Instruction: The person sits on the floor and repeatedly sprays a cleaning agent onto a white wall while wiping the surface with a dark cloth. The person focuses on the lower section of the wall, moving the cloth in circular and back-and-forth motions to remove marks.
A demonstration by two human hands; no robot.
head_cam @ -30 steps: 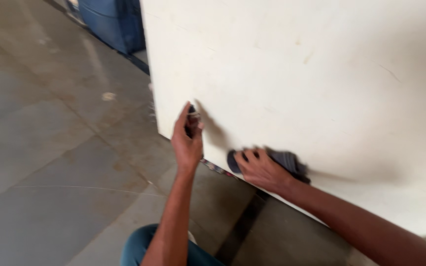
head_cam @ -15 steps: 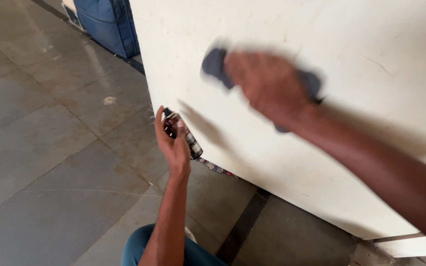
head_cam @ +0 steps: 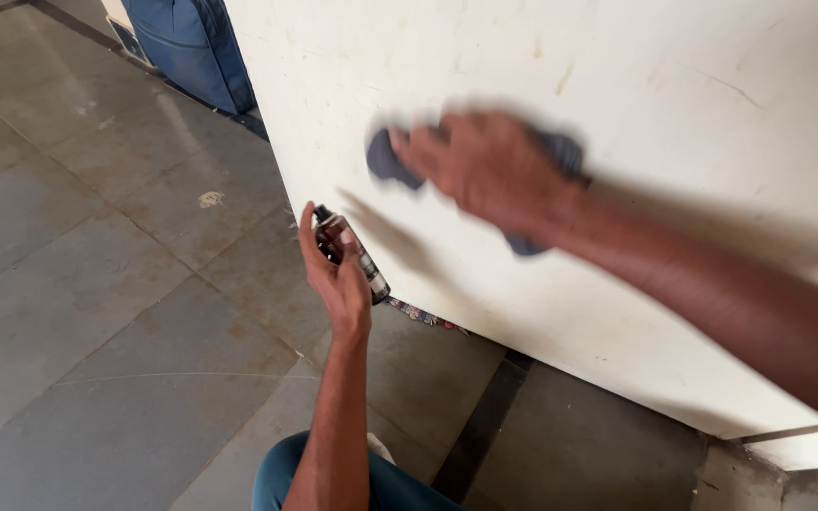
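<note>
While my right hand [head_cam: 489, 170] presses a dark grey cloth [head_cam: 385, 159] flat against the cream-white panel [head_cam: 674, 142], my left hand [head_cam: 338, 274] hangs lower, near the panel's bottom left corner. Right hand: fingers spread over the cloth, bunching it against the surface; blurred, so the exact grip is hard to read. Cloth shows at both ends of the hand, one lobe to the left of my fingertips, another by the wrist. Left hand: curled around a small dark spray bottle [head_cam: 350, 251], thumb side up, the bottle tilted with its top toward the panel edge, just short of touching it.

Panel: large, leaning or standing upright, faint scuffs and thin scratch lines across it. Both hands cast shadows on it. Its lower edge sits above the grey stone floor [head_cam: 97, 312], with a scrap of patterned material [head_cam: 423, 315] poking out beneath.

Around: a blue padded object [head_cam: 191, 47] stands behind the panel's left edge, upper left of view. A pale spot [head_cam: 208, 199] marks the floor tiles. My knee in teal trousers [head_cam: 371, 483] sits at the bottom, under the left forearm.
</note>
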